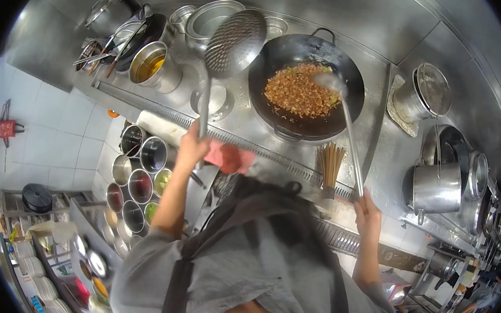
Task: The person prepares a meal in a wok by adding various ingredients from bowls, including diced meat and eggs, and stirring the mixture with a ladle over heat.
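My left hand (pixel 195 145) grips the handle of a large perforated skimmer (pixel 235 42), held up to the left of the wok and partly hiding the metal pots behind it. In my right hand (pixel 367 213) is the long handle of a metal wok ladle (pixel 352 140). The ladle's bowl rests at the right side of browned, finely chopped food (pixel 300 90), which has a few green bits in it. That food lies in a black two-handled wok (pixel 263 109) on the steel stove top.
A steel pot of yellow oil (pixel 151 67) stands left on the stove. Near the wok's front edge is a bamboo wok brush (pixel 330 163). Several ingredient containers (pixel 140 186) sit at the lower left. A large steel pot (pixel 437 187) and a strainer (pixel 433 89) are at the right.
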### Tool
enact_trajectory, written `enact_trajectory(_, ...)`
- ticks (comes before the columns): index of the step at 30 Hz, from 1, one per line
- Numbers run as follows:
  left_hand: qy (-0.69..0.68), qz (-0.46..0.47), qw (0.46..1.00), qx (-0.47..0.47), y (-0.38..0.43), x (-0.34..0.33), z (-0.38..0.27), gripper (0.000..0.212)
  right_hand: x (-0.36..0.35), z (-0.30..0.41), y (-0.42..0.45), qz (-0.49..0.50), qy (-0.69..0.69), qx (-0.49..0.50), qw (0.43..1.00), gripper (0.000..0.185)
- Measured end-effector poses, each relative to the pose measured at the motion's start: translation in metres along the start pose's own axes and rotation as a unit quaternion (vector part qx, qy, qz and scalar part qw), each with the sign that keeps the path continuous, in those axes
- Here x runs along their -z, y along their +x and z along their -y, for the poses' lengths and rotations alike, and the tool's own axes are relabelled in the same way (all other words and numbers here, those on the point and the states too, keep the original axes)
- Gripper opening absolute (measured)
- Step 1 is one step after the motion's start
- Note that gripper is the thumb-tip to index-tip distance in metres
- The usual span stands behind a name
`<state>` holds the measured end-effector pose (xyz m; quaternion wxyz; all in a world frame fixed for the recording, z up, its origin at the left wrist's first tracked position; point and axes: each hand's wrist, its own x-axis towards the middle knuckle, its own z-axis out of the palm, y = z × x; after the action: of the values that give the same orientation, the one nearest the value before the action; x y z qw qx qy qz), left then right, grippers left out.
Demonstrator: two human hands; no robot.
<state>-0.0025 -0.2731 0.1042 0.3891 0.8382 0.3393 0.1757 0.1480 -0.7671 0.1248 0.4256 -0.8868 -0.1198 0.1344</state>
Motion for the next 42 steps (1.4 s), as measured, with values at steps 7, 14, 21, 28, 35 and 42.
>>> enact_trajectory(7, -0.366, 0.097, 0.861, 0.34, -0.001, 0.022, 0.118, 0.014, -0.038, 0.01, 0.045, 0.032, -0.119, 0.062, 0.99, 0.046)
enact_trajectory(14, -0.353, 0.101, 0.862, 0.35, -0.025, 0.035, 0.191, 0.028, -0.059, -0.023, 0.075, 0.057, -0.232, 0.262, 0.935, 0.052)
enact_trajectory(21, -0.026, -0.308, 0.942, 0.131, -0.157, 0.008, 0.131, 0.037, -0.092, 0.067, 0.167, -0.055, -0.324, 0.719, 0.613, 0.029)
enact_trajectory(28, -0.017, -0.595, 0.662, 0.454, -0.565, 0.026, 0.068, 0.029, -0.282, 0.189, 0.019, 0.473, -0.003, 0.485, 0.735, 0.028)
enact_trajectory(35, 0.203, -0.644, 0.449, 0.585, -0.868, 0.103, 0.118, 0.035, -0.379, 0.213, -0.319, 0.748, 0.004, 0.462, 0.476, 0.015)
enact_trajectory(42, 0.181, -0.529, 0.522, 0.644, -0.943, 0.166, 0.213, 0.033, -0.46, 0.155, -0.602, 0.781, -0.05, 0.433, 0.447, 0.013)
